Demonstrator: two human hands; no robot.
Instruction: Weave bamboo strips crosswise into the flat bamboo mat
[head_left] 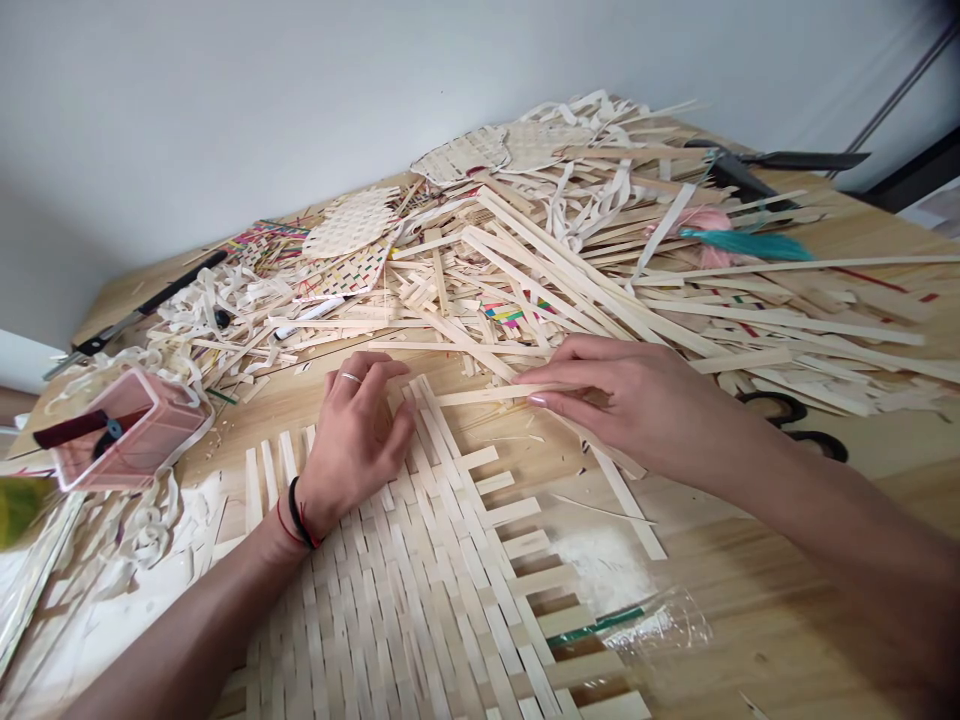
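- Nearest is one woven mat of pale flat strips, lying on the wooden counter; on its right side I count about eight strip ends sticking out.
- The left hand rests on the far part of the mat, its fingers bent; I cannot tell if they grip any strip. It wears one ring, one black band and one thin red string.
- Beside the mat, at the right, there are one green strip and one piece of clear plastic.
- The right hand holds one pale strip pinched between thumb and fingers, just beyond the corner of the mat.
- One pair of scissors shows two black handle loops, near the right forearm.
- At the left stands one pink basket, with a dark-handled tool in it.
- Farther is one white marker, lying among a heap of loose strips, too many to count.
- Behind are four small woven pieces, one with coloured strips, and one teal tassel.
- At the far right lies one dark blade.
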